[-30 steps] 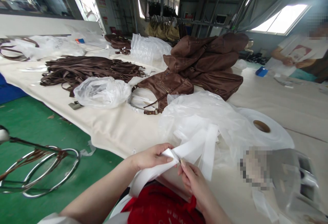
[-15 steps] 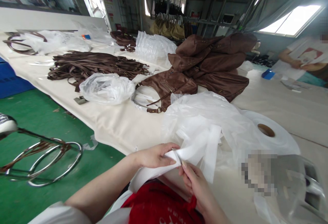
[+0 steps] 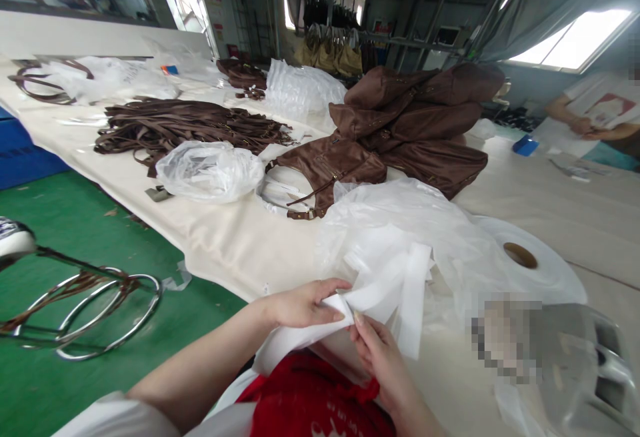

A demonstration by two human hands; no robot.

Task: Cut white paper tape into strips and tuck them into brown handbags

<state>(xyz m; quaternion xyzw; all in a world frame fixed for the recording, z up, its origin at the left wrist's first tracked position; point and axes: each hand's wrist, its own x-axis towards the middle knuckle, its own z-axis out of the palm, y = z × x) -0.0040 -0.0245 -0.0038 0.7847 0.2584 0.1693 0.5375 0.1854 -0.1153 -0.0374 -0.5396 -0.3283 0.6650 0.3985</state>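
Note:
My left hand (image 3: pixel 303 305) is closed on a folded white strip of thin, soft sheet (image 3: pixel 293 339), thumb and fingers either side of it. My right hand (image 3: pixel 374 345) pinches the edge of the same strip just to the right, its thumb and fingertips pressed together. A thin greyish edge shows at the fold between the hands; what it is cannot be made out. One end of the strip hangs over my lap. More white strips (image 3: pixel 414 290) lie just beyond my fingers, beside a heap of clear plastic bags (image 3: pixel 400 213).
A brown shoulder bag (image 3: pixel 345 160) lies ahead, with stacked brown bags (image 3: pixel 430 123) behind it. Brown straps (image 3: pixel 185 123) are piled left. A white roll (image 3: pixel 550 267) and a grey tape dispenser-like object (image 3: pixel 570 357) stand right. Another person (image 3: pixel 600 117) works at far right.
Hardly anything differs. Both hands keep their hold on the white strip, and the view has shifted very slightly.

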